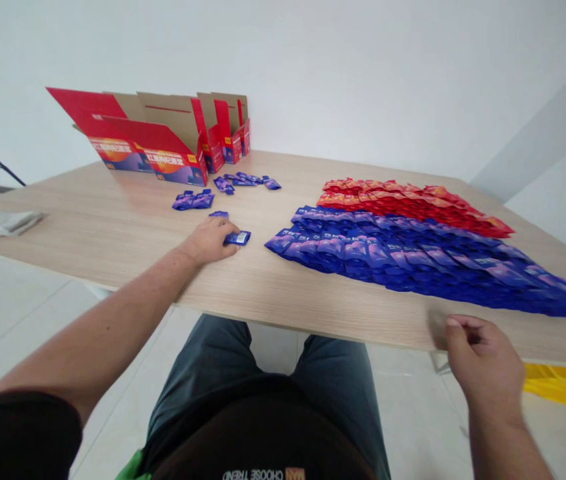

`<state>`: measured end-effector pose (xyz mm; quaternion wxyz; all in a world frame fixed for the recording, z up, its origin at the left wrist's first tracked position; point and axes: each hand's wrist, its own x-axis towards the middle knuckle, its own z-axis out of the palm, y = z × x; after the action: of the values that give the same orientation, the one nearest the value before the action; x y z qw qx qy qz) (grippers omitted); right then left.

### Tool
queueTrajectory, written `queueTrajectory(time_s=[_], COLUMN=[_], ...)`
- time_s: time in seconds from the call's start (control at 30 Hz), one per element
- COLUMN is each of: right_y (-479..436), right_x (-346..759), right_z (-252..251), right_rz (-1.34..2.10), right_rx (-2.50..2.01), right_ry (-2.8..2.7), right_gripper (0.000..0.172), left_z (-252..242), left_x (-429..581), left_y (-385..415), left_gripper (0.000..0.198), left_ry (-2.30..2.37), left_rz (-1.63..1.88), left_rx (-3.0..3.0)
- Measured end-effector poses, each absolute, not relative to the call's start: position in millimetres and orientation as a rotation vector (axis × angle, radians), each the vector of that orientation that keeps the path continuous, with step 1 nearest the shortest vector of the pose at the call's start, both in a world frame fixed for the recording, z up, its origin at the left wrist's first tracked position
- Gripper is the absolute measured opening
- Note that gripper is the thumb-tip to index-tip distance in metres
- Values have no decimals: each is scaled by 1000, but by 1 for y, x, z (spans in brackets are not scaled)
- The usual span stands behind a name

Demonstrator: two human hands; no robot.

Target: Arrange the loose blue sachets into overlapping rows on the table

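Note:
My left hand [213, 240] is at the table's left-middle, fingers bent down over a small blue sachet [243, 238] whose printed end sticks out by the fingertips. Just behind that hand, part of another blue sachet [219, 214] shows. My right hand [485, 360] is curled closed at the front edge of the table, with nothing visible in it. Beyond it spread overlapping rows of blue sachets [363, 250], and behind these lie rows of red sachets [403, 200]. Small groups of blue sachets [193, 199] lie farther back on the left.
Several red printed cartons [173, 167] with raised flaps stand at the back left of the wooden table [283, 293]. A white folded cloth or bag [0, 222] lies at the left edge. Something yellow [563, 383] shows below the table at right. A white wall rises behind.

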<state>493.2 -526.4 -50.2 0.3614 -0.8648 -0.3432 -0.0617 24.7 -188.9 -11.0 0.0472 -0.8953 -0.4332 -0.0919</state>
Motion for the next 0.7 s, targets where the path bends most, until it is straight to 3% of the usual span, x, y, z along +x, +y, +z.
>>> queueTrajectory(time_s=[0.2,0.4,0.57,0.7], right_y=[-527,-528,-527,-527], right_x=[495,495,496,495], right_z=[-56,-59,-60,-61], right_rz=[-194,-220,-218,-218], right_rx=[-2209,-2171,-2179,-2174], right_ry=[-895,-932,-949,-974], right_gripper=[42,41,39,41], left_z=[-7,9,8,-3], left_x=[36,31,26,20], left_y=[-193,-211,-213,-205], left_gripper=[40,45,34,46], left_ry=[-1301,-1468,-1528,-1635], left_rz=[-119,-352,-352,-168], left_rx=[-2656,-2466,-2513,-2507])
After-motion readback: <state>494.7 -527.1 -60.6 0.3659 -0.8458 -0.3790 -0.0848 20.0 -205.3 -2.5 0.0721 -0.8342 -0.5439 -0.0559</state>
